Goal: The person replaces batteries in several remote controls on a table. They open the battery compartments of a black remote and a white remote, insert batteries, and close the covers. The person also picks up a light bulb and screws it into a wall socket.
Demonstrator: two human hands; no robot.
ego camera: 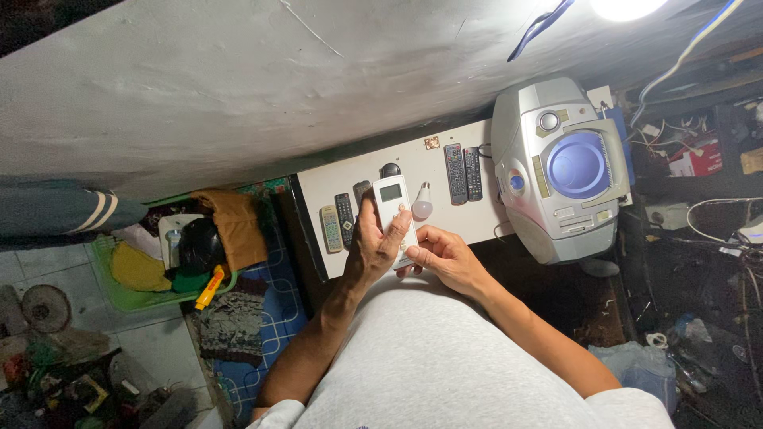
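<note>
My left hand grips a white remote control with a small grey display, held upright over a white board. The fingertips of my right hand touch the remote's lower end, close to my grey shirt. On the board around it lie a pale remote, a dark remote, two black remotes side by side, and a white light bulb.
A large silver portable stereo sits at the board's right end. A green basket holding cloths and bottles stands on the floor to the left. Tangled cables and clutter fill the right side. A bright lamp shines above.
</note>
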